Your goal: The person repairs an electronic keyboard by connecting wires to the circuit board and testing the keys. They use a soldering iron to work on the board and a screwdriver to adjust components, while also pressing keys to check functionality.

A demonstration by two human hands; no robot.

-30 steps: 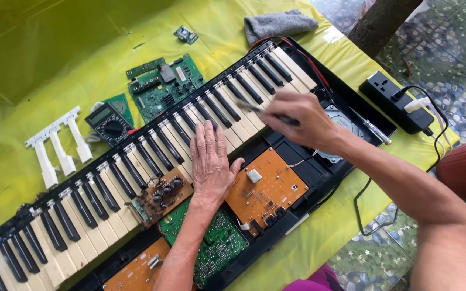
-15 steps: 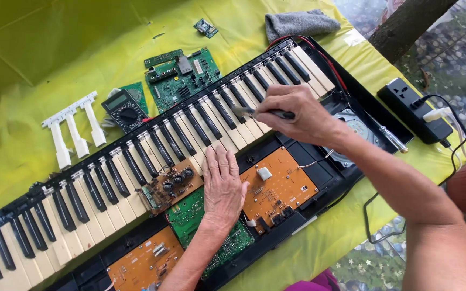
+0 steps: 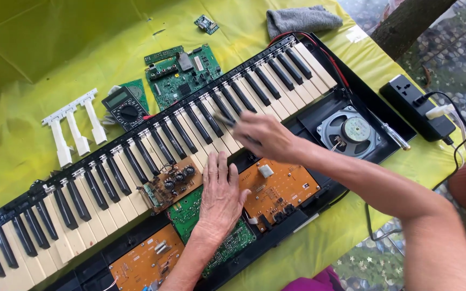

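While the opened electronic keyboard [image 3: 136, 161] lies diagonally across the yellow-green cloth [image 3: 44, 59], both hands work near its middle. Left hand [image 3: 221, 196]: flat, palm down, fingers together and extended, fingertips at the front edge of the white keys, palm resting over the green circuit board [image 3: 190, 215] inside the black case. Right hand [image 3: 262, 134]: blurred, closed around a thin dark tool [image 3: 223, 119] whose tip lies over the black and white keys; what kind of tool it is I cannot tell.

Inside the case, right of the left hand: orange circuit board [image 3: 281, 188], just beside the wrist and thumb. Left of the hand: small brown board with round dark components [image 3: 171, 182], sitting on the white keys. Lower left: second orange board [image 3: 146, 261]. Round speaker [image 3: 350, 132] sits in the right end of the case, with a screwdriver [image 3: 392, 134] lying just beside it.

Behind the keys on the cloth: loose green circuit board [image 3: 182, 70], digital multimeter [image 3: 126, 108], a strip of detached white keys [image 3: 74, 126], a small circuit module [image 3: 206, 23], grey rag [image 3: 303, 19]. Black power strip [image 3: 416, 105] with a white plug lies at the right edge of the cloth, well apart from both hands.
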